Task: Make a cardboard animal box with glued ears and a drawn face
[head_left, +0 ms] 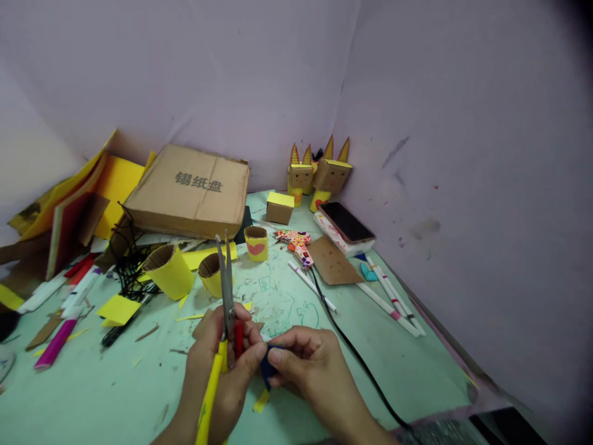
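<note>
**Pinching a blue piece (267,372), partly covered**

Looking down on a green table (407,377), cut off below. At back left, noting a cardboard box (185,207), with dark characters on top. Gripping yellow-handled scissors (223,353) in the left hand (234,389), with blades pointing away, slightly parted at the tips; cut off at the handle end. With the right hand (312,364), pressing thumb and forefinger together on the blue piece, low near centre, just beside the left thumb. Cannot tell if pinched by left fingertips too. In the far corner, counting two box-headed figures (332,176), with something dark behind, too hidden to name. Nearer, spotting a floral-patterned tool (300,247). Behind the left fingers, glimpsing a red part (239,339), mostly covered. Below the blue piece, finding a yellow scrap (262,401); cannot tell if attached.
</note>
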Available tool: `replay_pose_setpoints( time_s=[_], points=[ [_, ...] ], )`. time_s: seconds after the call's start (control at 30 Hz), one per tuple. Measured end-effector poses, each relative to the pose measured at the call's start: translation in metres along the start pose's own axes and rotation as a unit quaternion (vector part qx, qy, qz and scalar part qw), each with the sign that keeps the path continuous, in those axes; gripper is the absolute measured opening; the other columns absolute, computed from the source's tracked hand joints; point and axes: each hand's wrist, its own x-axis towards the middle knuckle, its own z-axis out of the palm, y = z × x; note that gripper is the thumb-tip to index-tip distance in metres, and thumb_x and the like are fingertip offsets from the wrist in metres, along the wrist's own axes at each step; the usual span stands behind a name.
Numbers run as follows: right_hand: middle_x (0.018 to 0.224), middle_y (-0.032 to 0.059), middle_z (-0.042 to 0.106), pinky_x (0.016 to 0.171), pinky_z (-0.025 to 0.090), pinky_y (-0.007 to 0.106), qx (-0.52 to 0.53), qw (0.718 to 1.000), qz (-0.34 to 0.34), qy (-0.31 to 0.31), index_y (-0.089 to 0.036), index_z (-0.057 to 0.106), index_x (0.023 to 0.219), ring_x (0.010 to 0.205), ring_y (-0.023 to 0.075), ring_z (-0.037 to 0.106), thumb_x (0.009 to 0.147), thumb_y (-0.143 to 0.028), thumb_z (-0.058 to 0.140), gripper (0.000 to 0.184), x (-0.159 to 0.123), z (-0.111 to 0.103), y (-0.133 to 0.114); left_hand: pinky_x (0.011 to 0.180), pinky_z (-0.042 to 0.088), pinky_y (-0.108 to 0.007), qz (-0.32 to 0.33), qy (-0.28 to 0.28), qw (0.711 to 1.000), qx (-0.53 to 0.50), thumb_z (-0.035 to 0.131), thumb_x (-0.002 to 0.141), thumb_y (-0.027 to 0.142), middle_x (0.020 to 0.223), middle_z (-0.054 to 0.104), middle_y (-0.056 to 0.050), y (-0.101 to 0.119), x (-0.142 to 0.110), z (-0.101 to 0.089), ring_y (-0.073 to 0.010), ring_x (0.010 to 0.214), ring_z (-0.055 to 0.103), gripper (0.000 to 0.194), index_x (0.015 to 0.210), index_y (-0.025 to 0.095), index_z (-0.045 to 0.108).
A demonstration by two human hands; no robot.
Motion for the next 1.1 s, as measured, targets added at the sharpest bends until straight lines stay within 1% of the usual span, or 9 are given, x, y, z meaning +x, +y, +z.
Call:
replay_pose_setpoints(
  time_s=[0.17, 0.33, 0.47, 0.67, 0.8, 0.93, 1.1],
  points=[
    [0.047, -0.0006, 0.065, 0.046, 0.043, 0.018, -0.011, 1.0, 0.004, 0.004, -0.013, 0.07, 0.057, 0.042, 0.0076, 0.054, 0.046, -0.032, 0.083, 0.025, -0.0022, 0.0014, -0.0028, 0.056, 0.046, -0.02, 0.009, 0.007, 1.0, -0.002, 0.065, 0.07, 0.027, 0.067, 0.056, 0.006, 0.0001, -0.001, -0.0004, -0.0127, 0.064, 0.055, 0.025, 0.089, 0.024, 0.048],
    [0.046, -0.0015, 0.063, 0.047, 0.041, 0.017, -0.026, 1.0, -0.013, -0.013, -0.015, 0.071, 0.057, 0.044, 0.0077, 0.054, 0.053, -0.027, 0.078, 0.015, -0.0028, 0.0007, -0.002, 0.054, 0.047, -0.02, 0.007, -0.025, 1.0, 0.018, 0.065, 0.071, 0.029, 0.065, 0.058, 0.006, -0.0045, 0.001, -0.0058, -0.0123, 0.06, 0.056, 0.027, 0.091, 0.024, 0.047],
    [0.048, -0.0013, 0.062, 0.048, 0.041, 0.017, -0.045, 0.998, -0.037, -0.018, -0.015, 0.072, 0.058, 0.047, 0.0081, 0.053, 0.059, -0.025, 0.074, 0.009, -0.0035, -0.0002, 0.0003, 0.05, 0.047, -0.019, 0.02, -0.001, 0.999, 0.025, 0.065, 0.07, 0.029, 0.065, 0.059, 0.006, -0.0048, 0.0012, -0.0061, -0.0122, 0.058, 0.056, 0.024, 0.086, 0.023, 0.049],
    [0.05, -0.0009, 0.062, 0.048, 0.041, 0.017, -0.076, 0.995, -0.057, -0.014, -0.016, 0.073, 0.06, 0.047, 0.0086, 0.053, 0.062, -0.024, 0.07, 0.009, -0.0052, 0.0009, 0.0012, 0.05, 0.045, -0.018, 0.01, 0.028, 1.0, 0.006, 0.066, 0.07, 0.031, 0.07, 0.061, 0.006, -0.0019, -0.0027, -0.0008, -0.0113, 0.059, 0.057, 0.022, 0.086, 0.024, 0.051],
    [0.05, -0.0005, 0.062, 0.047, 0.041, 0.017, -0.08, 0.995, -0.062, -0.003, -0.015, 0.073, 0.061, 0.047, 0.0091, 0.053, 0.062, -0.024, 0.07, 0.009, -0.0053, 0.0016, 0.0007, 0.052, 0.045, -0.019, 0.013, 0.024, 1.0, 0.0, 0.064, 0.071, 0.031, 0.069, 0.06, 0.006, -0.0015, -0.004, 0.0004, -0.0104, 0.057, 0.055, 0.02, 0.085, 0.024, 0.051],
    [0.049, -0.0006, 0.062, 0.047, 0.041, 0.018, -0.072, 0.995, -0.062, 0.0, -0.016, 0.073, 0.059, 0.046, 0.0093, 0.053, 0.061, -0.023, 0.071, 0.008, -0.006, 0.0012, 0.0013, 0.051, 0.044, -0.02, 0.009, 0.019, 1.0, 0.008, 0.065, 0.071, 0.032, 0.067, 0.059, 0.006, -0.0018, -0.0036, -0.0008, -0.0113, 0.057, 0.055, 0.022, 0.085, 0.024, 0.051],
    [0.047, -0.001, 0.062, 0.046, 0.041, 0.016, -0.057, 0.996, -0.065, -0.001, -0.015, 0.072, 0.057, 0.044, 0.0079, 0.052, 0.061, -0.025, 0.074, 0.011, -0.0067, 0.0014, 0.0019, 0.051, 0.043, -0.021, 0.018, 0.017, 0.999, 0.021, 0.063, 0.072, 0.033, 0.066, 0.057, 0.006, -0.0015, -0.0047, 0.0, -0.0116, 0.057, 0.054, 0.022, 0.085, 0.023, 0.049]
  ],
)
